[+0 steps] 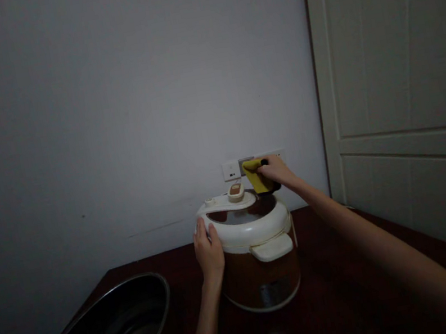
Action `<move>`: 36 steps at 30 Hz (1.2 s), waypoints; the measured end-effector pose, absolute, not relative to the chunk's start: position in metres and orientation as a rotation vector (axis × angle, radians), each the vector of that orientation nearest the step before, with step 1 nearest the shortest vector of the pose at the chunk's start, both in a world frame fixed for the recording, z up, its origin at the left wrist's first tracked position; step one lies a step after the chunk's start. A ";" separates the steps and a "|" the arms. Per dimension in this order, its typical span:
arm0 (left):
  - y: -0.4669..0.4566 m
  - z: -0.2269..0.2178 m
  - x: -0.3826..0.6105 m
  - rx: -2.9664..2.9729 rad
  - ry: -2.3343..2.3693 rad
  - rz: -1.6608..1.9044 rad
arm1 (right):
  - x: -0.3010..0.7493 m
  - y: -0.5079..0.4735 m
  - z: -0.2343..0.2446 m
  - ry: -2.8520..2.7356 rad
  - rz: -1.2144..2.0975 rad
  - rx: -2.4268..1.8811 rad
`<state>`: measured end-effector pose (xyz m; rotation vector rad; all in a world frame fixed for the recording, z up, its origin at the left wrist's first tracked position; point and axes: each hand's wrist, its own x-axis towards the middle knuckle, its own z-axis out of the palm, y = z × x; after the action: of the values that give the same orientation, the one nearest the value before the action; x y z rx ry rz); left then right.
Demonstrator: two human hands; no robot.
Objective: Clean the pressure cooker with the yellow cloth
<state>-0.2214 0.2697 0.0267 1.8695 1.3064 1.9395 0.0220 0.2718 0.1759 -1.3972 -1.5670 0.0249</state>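
Note:
A pressure cooker (262, 274) with a white rim and brown body stands upright on a dark table. Against the left side of its lid (255, 231) lies my left hand (210, 250), fingers stretched out and touching the rim. My right hand (277, 170) is closed on a yellow cloth (255, 177) with dark parts, at the back right of the lid top. The cloth hangs down to the lid; its far side is hidden. On the lid sits a white and brown knob (236, 191), left of the cloth.
A large metal basin (156, 280) with a shiny rim stands at the front left, cut off by the frame. Behind the cooker is a wall with a white socket (231, 171). A pale panelled door (396, 75) is on the right. The dark red table (343, 272) runs underneath.

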 end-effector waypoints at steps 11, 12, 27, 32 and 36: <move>0.268 0.028 -0.220 1.892 1.349 1.918 | -0.015 0.297 0.157 -1.823 0.255 -1.308; 0.268 0.028 -0.220 1.894 1.349 1.931 | -0.015 0.289 0.155 -1.846 0.211 -1.278; 0.268 0.028 -0.218 1.881 1.353 1.953 | -0.021 0.258 0.180 -1.766 -0.264 -1.175; 0.268 0.028 -0.218 1.878 1.370 1.957 | -0.019 0.310 0.180 -2.001 0.081 -1.374; 0.267 0.029 -0.218 1.866 1.385 1.950 | -0.024 0.309 0.158 -2.008 0.104 -1.321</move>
<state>-0.2178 0.2672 0.0292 1.8657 1.3852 1.9502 -0.0244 0.3089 0.1584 -1.3214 -2.0075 0.1036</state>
